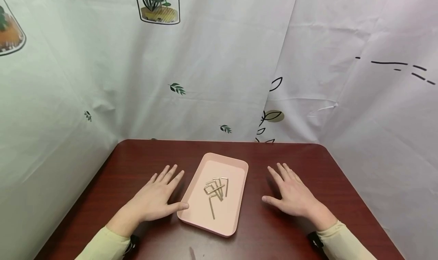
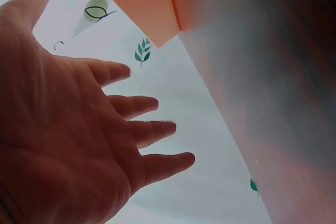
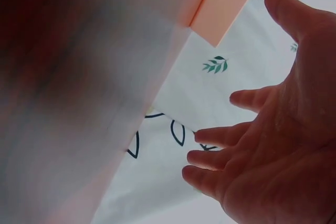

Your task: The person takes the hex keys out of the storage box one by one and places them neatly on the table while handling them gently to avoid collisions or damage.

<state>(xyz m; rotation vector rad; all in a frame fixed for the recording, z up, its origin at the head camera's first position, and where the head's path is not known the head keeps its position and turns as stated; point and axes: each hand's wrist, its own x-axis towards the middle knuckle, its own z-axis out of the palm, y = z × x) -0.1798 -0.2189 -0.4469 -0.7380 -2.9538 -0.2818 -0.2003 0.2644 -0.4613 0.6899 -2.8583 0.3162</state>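
A pink rectangular tray (image 1: 224, 216) lies slightly turned on the table between both hands. Several brass-coloured L-shaped hex keys (image 1: 211, 208) are in it, most overlapping in a loose pile, one lying apart nearer the front. My left hand (image 1: 155, 199) is palm down with fingers spread, left of the tray; its thumb overlaps the tray's left rim in the head view. To the right, apart from the tray, my right hand (image 1: 294, 193) is also palm down with straight, spread fingers. Both wrist views show bare palms holding nothing, with the tray's outer wall (image 2: 142, 3) beyond.
The dark reddish-brown table (image 1: 273, 233) has rounded far corners. White cloth (image 1: 212, 62) printed with leaves and plant jars hangs behind it and along both sides. Dark bands (image 1: 315, 239) show at the wrists below the pale sleeves (image 1: 345, 241).
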